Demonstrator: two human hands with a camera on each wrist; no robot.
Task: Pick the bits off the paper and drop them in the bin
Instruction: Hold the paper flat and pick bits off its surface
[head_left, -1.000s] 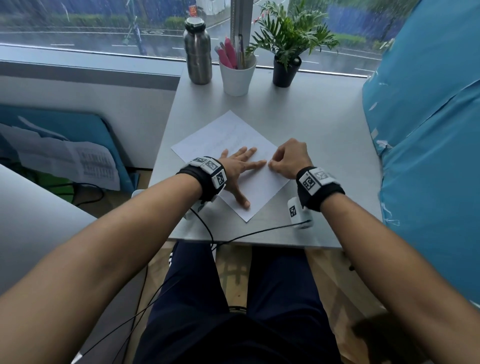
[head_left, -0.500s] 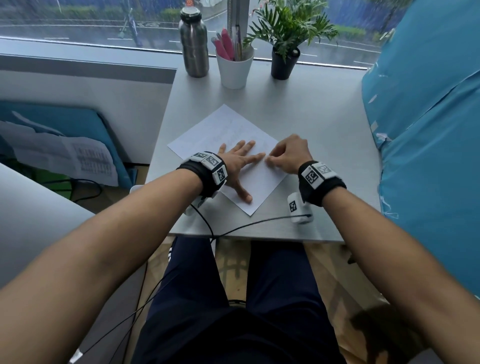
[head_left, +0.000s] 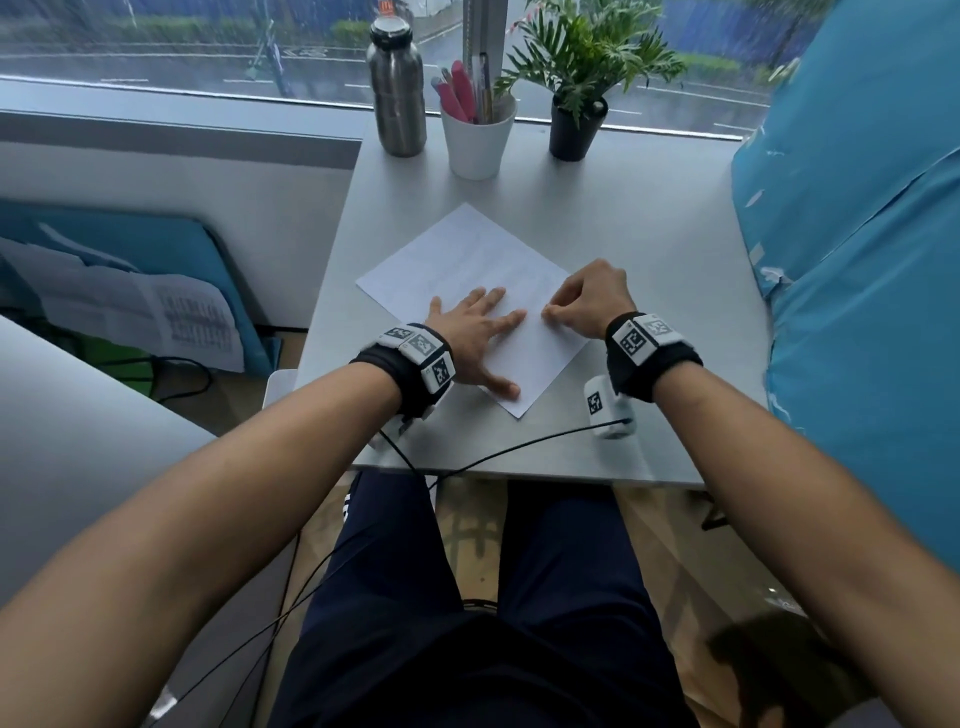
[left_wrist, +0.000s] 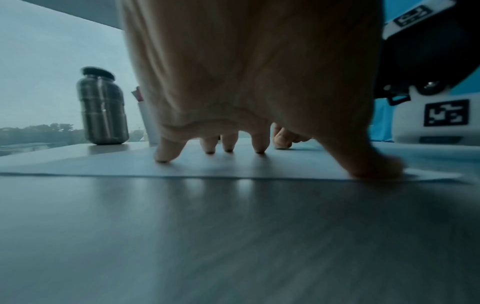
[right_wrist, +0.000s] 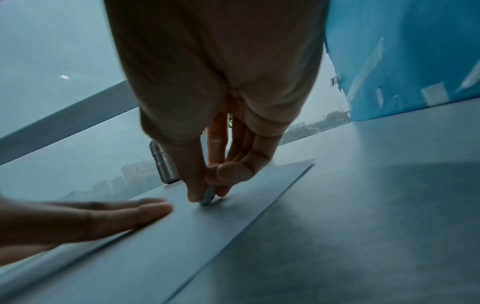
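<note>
Little has moved since the earlier frames: both hands stay on the paper (head_left: 467, 270), while the head view has tipped slightly, so the desk (head_left: 649, 218) sits a touch lower in frame.

Left hand (head_left: 475, 332) lies flat at frame centre, fingers straight and spread, tips pressing the sheet; left wrist view shows the fingertips (left_wrist: 162, 154) and thumb down on the paper (left_wrist: 103, 166). It grips nothing.

Right hand (head_left: 592, 301), just right of centre, is curled, thumb and forefinger pinched together at the paper's right half. Right wrist view shows a small grey bit (right_wrist: 207, 198) held between those fingertips (right_wrist: 193, 195), its lower end touching the sheet (right_wrist: 182, 246). Shape of the bit is hard to tell, blurred. The left hand's fingers (right_wrist: 130, 211) lie just beside it, at lower left of that view.

Paper lies diamond-wise mid-desk. At upper centre of the head view stand a steel bottle (head_left: 396, 88), a white cup (head_left: 478, 137) with pens, and a potted plant (head_left: 576, 78) along the window. Blue sheeting (head_left: 857, 234) fills the right edge. Loose papers (head_left: 156, 317) at left, below desk level. No bin in view.
</note>
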